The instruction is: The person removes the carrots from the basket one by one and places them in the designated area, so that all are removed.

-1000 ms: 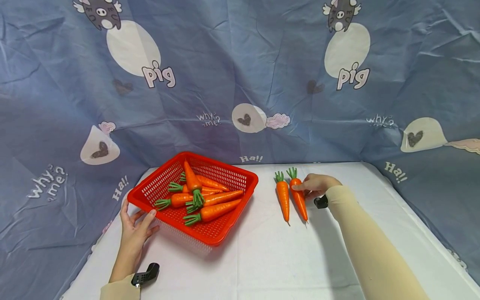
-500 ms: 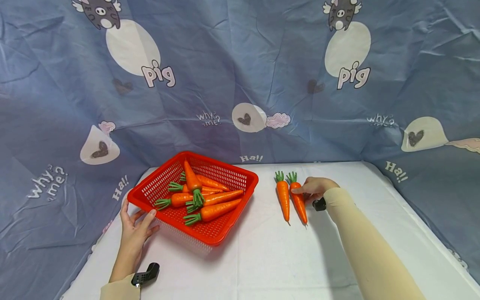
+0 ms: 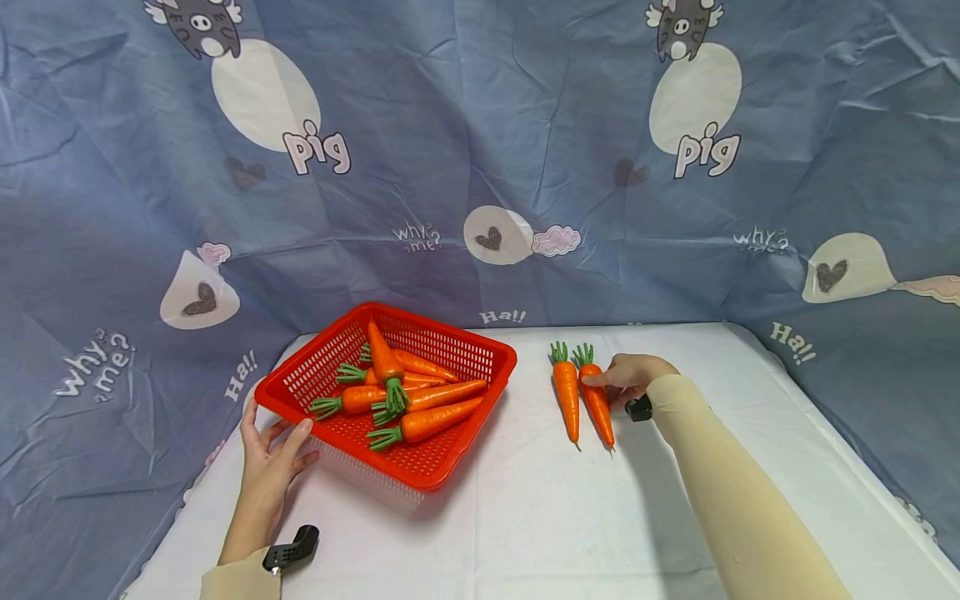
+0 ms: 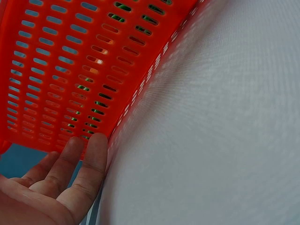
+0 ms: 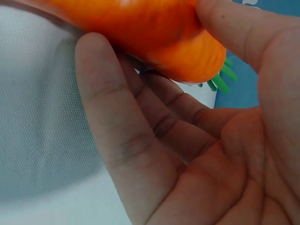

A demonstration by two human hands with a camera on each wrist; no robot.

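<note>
In the head view my left hand point(image 3: 266, 467) is at the near left corner of a red plastic basket point(image 3: 468, 454). Its thumb and index fingertip meet the rim. The left wrist view shows relaxed fingers point(image 4: 89, 173) against the slotted outer wall. Several orange carrots point(image 3: 431, 421) with green stubby tops lie inside. To the right, my right hand point(image 3: 633, 375) grips another carrot point(image 3: 597, 408), thumb on its upper side and fingers round the far side. That carrot fills the top of the right wrist view. A second carrot point(image 3: 567, 402) lies just left of it, roughly parallel.
A white cloth point(image 3: 547, 525) covers the table. Behind and along the sides hangs a blue printed curtain point(image 3: 600, 275). Small black devices are strapped to both wrists, such as the left wrist camera point(image 3: 292, 548).
Between one second and half a second ago, my right hand and its carrot shifted very slightly left and toward me. Since then both hands look still. The basket has not moved.
</note>
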